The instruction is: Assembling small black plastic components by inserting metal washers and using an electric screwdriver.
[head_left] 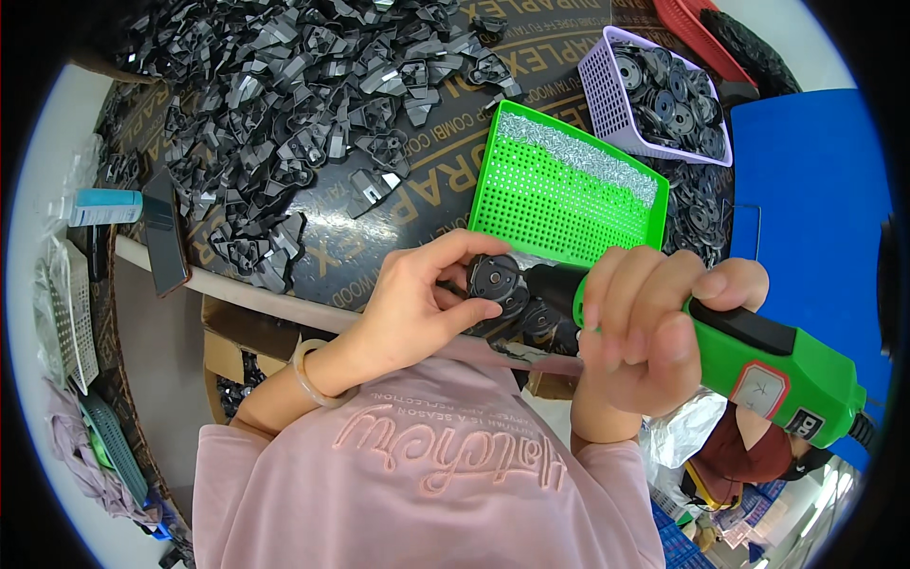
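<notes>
My left hand, with a bangle at the wrist, pinches a round black plastic part between thumb and fingers, above the table's near edge. Wrapped around a green and black electric screwdriver is my right hand. The screwdriver lies sideways, its dark nose pointing left and close beside the round part; whether its tip touches is hidden. More dark round parts lie just below the nose. Just beyond both hands sits a green perforated tray, small silver screws heaped along its far side.
A big heap of angular black plastic pieces covers the table's far left. Behind the tray at right stands a lilac basket of black discs. A red basket, a blue surface, a phone and a blue bottle lie around.
</notes>
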`<state>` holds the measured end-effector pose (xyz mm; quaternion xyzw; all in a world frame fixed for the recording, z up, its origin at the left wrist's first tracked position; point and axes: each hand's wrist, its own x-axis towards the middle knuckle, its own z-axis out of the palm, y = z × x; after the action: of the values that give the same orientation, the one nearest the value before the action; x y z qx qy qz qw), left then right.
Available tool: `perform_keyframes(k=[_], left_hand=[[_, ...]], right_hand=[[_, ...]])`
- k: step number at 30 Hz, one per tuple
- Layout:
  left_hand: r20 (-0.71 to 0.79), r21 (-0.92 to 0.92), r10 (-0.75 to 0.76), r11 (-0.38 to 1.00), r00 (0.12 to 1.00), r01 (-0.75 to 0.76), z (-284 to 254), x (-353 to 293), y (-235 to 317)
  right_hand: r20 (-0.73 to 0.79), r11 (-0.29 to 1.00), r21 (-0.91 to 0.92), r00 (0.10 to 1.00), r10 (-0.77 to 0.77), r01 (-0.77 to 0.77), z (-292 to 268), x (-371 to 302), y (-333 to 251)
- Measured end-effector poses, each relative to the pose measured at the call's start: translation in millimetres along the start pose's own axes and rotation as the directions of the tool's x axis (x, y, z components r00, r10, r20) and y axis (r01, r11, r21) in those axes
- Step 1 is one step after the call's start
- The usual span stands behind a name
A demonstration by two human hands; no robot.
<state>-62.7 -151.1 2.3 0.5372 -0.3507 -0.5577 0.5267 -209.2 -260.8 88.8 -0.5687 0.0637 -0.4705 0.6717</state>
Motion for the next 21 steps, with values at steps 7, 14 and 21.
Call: perform_keyframes(k=[7, 14, 21], left_hand=[[-0.044, 0.037, 0.099, 0.995, 0.994, -0.097, 3, -3, -4], [-0.055, 0.14, 0.046, 0.989, 0.997, -0.037, 5, -9, 3], [-0.062, 0.166, 0.044, 0.985, 0.997, -0.034, 5, -10, 13]], right_hand=[[0.103, 0.999, -0.013, 0.994, -0.034, 0.035, -6, -3, 2], [0.047, 0.997, -0.075, 0.999, -0.027, 0.031, 9, -5, 5], [0.068, 0.998, -0.068, 0.998, -0.012, 0.016, 9, -6, 2]])
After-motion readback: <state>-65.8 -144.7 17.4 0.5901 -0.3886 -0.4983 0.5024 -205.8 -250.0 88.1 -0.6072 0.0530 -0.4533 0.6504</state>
